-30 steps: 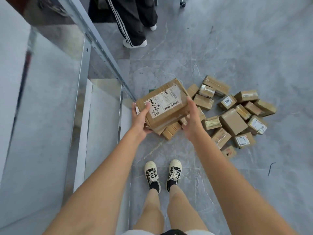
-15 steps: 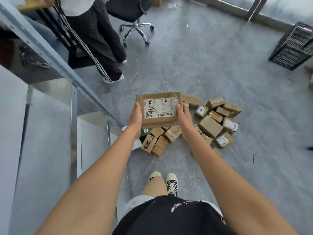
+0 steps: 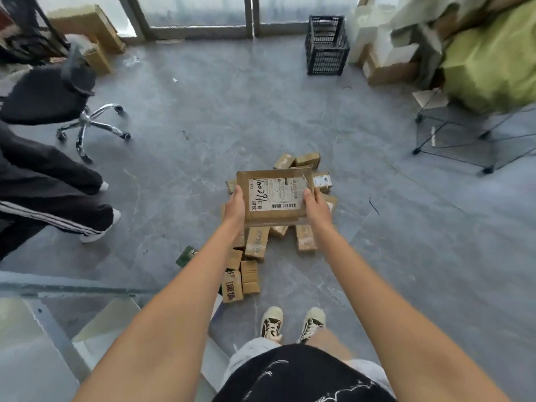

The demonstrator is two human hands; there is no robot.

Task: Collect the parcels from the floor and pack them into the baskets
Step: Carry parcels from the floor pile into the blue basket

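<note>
Hands [image 3: 235, 205] [image 3: 316, 205] grip parcel [image 3: 274, 195], now raised; basket [image 3: 327, 44] appeared.

- The grey marbled tile floor [image 3: 220, 117] carries everything.
- A heap of small brown cardboard parcels [image 3: 255, 248] with taped seams lies near its middle.
- A black plastic lattice basket [image 3: 326, 46] stands upright by the far window frame.
- A black office chair on a chrome wheeled base [image 3: 90, 123] stands to the left.
- A black wire-frame rack [image 3: 455, 140] rests at the right.
- A small dark green packet [image 3: 187, 255] lies flat just beside the heap.
</note>
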